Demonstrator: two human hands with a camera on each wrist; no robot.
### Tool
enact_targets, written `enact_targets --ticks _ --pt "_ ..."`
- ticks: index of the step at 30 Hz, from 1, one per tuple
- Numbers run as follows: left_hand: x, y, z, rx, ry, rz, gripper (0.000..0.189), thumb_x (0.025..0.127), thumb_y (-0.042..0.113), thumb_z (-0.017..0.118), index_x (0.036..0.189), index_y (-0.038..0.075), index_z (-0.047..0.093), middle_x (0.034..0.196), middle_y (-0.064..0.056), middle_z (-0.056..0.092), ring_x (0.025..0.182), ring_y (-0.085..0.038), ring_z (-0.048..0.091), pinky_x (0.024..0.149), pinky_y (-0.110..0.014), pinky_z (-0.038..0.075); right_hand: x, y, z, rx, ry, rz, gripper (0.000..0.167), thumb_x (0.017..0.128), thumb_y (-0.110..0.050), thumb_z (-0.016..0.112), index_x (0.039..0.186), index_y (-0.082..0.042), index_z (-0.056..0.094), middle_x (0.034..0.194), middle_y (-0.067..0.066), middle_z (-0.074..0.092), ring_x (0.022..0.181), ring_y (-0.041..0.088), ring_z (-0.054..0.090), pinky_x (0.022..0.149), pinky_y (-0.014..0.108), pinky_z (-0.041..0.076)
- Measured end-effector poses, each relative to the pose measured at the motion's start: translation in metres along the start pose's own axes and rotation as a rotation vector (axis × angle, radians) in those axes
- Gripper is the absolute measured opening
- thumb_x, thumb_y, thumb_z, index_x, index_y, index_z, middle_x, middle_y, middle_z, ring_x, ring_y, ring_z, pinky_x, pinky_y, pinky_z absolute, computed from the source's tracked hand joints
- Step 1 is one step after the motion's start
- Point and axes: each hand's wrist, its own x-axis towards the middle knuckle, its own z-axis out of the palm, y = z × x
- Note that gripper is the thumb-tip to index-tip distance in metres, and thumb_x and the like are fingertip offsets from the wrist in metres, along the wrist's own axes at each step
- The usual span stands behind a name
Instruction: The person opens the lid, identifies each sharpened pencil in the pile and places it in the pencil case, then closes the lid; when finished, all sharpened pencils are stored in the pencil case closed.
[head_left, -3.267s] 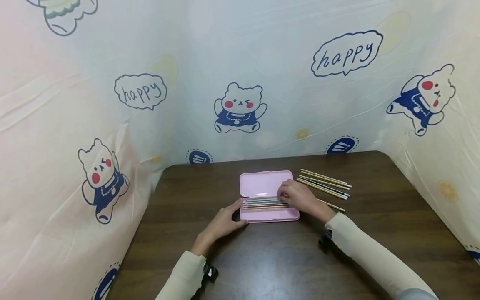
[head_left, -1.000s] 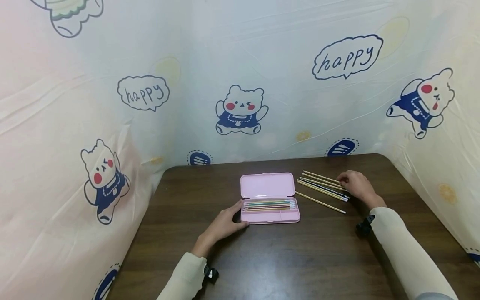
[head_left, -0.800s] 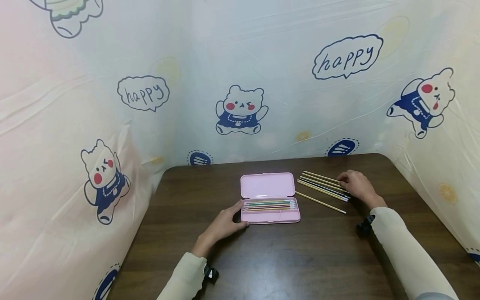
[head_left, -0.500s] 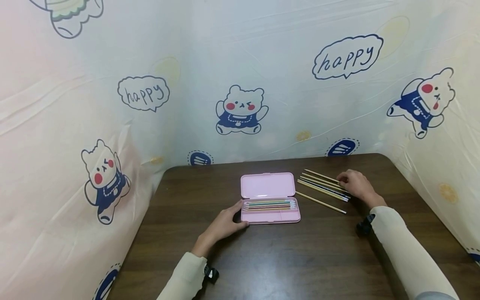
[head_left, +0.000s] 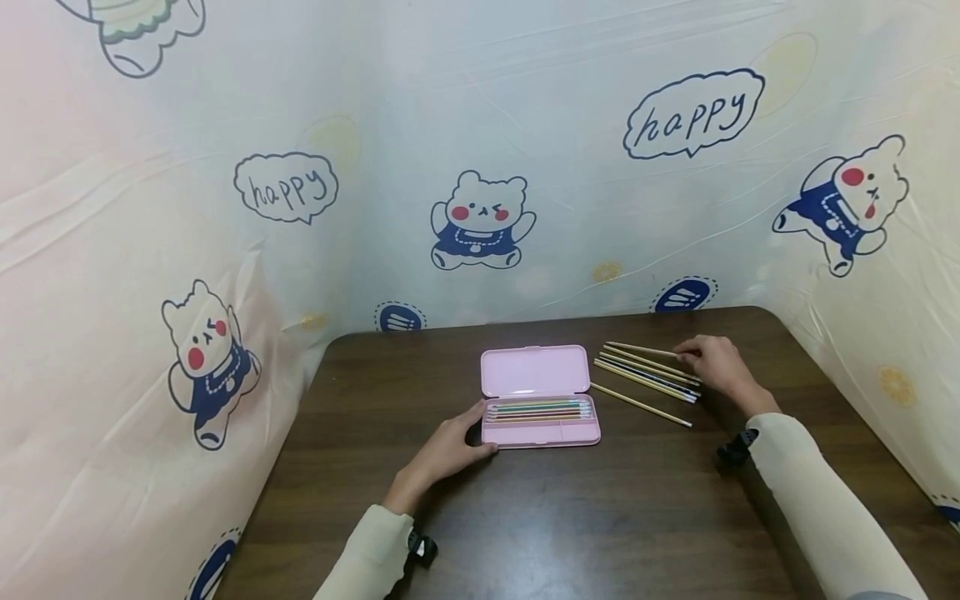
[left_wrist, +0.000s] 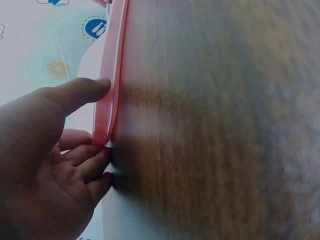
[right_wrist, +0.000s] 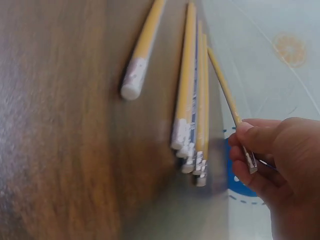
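A pink pencil case (head_left: 534, 370) lies with its lid folded back, and several coloured pencils (head_left: 537, 410) rest in its rear compartment. My left hand (head_left: 446, 450) grips the case's left end; in the left wrist view the thumb is on the front wall of the case (left_wrist: 113, 55) and the fingers are bent at its corner. To the right, my right hand (head_left: 720, 367) pinches a yellow pencil (right_wrist: 226, 90) near its eraser end, between thumb and fingers. The held pencil slants away from a row of loose pencils (right_wrist: 185, 75) beside it.
One more yellow pencil (head_left: 641, 406) lies apart, its far end by the case's right side. All this is on a dark brown wooden table (head_left: 525, 517). A printed cloth (head_left: 570, 167) with bears hangs behind the table and along both sides.
My right hand has left the case for the loose pencils on the right, and now has the rearmost one lifted at its eraser end. The left hand has stayed on the case.
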Motion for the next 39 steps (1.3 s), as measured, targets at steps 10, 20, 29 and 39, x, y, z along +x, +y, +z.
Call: enact_targets --ticks 10,20,29,39 --pt "0.000 0.000 0.001 0.003 0.002 -0.001 0.084 0.100 0.038 0.076 0.167 0.009 0.034 0.174 -0.012 0.033 0.159 -0.032 0.038 0.127 -0.055 0.037 0.002 -0.018 -0.012 0.015 0.093 -0.070 0.018 0.102 0.000 0.067 0.113 0.000 0.081 0.109 0.022 0.079 0.091 0.035 0.073 0.075 0.048 0.056" --pt "-0.001 0.004 0.000 0.021 -0.002 -0.003 0.084 0.099 0.038 0.077 0.166 0.008 0.035 0.174 -0.012 0.034 0.158 -0.032 0.039 0.126 -0.054 0.037 0.002 -0.054 -0.024 0.032 0.134 -0.139 0.018 0.101 0.002 0.068 0.111 -0.001 0.082 0.104 0.018 0.081 0.092 0.035 0.075 0.077 0.052 0.058" --pt "0.000 0.001 0.000 0.020 0.006 0.002 0.084 0.099 0.038 0.077 0.166 0.008 0.036 0.173 -0.013 0.034 0.158 -0.032 0.040 0.126 -0.053 0.038 0.004 -0.086 -0.026 0.064 0.192 -0.248 0.018 0.096 0.007 0.072 0.106 -0.002 0.083 0.096 0.014 0.081 0.084 0.029 0.076 0.069 0.036 0.059" --pt "0.000 0.001 0.001 0.019 0.000 -0.012 0.084 0.099 0.039 0.076 0.167 0.009 0.035 0.174 -0.013 0.033 0.158 -0.033 0.039 0.126 -0.054 0.038 0.005 -0.123 -0.022 0.117 0.158 -0.288 0.019 0.095 0.008 0.073 0.106 -0.003 0.084 0.098 0.012 0.081 0.088 0.029 0.077 0.075 0.043 0.063"
